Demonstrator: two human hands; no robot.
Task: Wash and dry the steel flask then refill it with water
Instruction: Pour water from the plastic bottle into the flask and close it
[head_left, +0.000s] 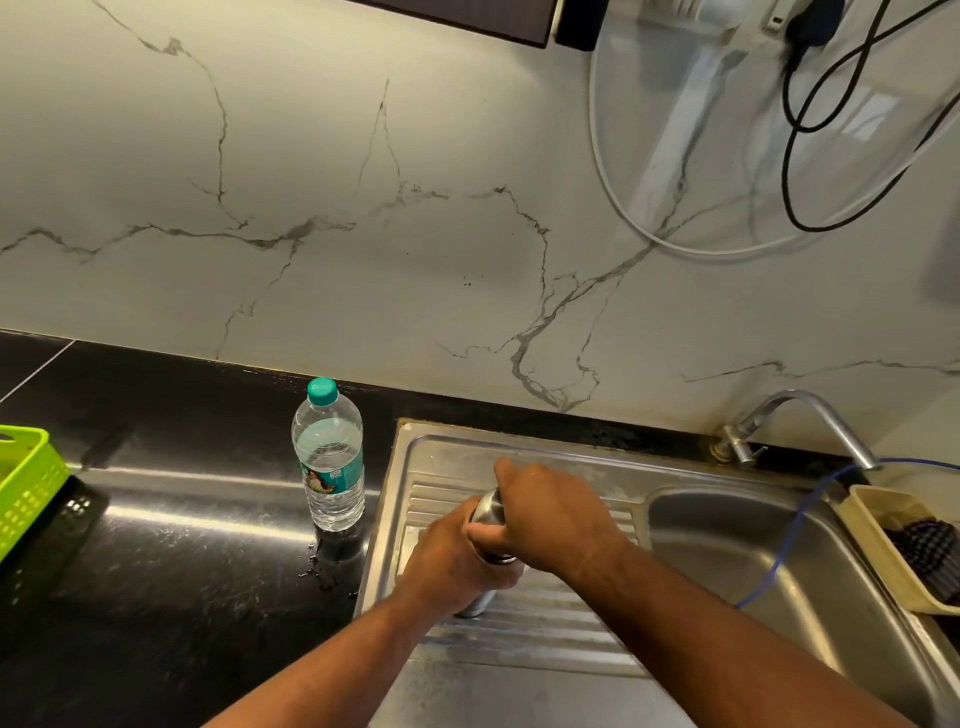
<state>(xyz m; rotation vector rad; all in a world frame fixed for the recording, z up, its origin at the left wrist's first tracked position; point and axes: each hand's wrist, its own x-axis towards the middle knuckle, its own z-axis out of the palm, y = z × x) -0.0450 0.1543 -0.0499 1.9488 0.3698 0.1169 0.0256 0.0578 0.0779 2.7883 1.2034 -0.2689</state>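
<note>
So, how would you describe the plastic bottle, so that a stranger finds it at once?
Start at the steel sink. On the black counter just left of it stands the bottle, upright. It alone is clear plastic with a teal cap and label; the nearby flask is steel.

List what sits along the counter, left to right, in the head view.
green basket → water bottle → steel flask over the draining board → sink bowl → beige tray
</note>
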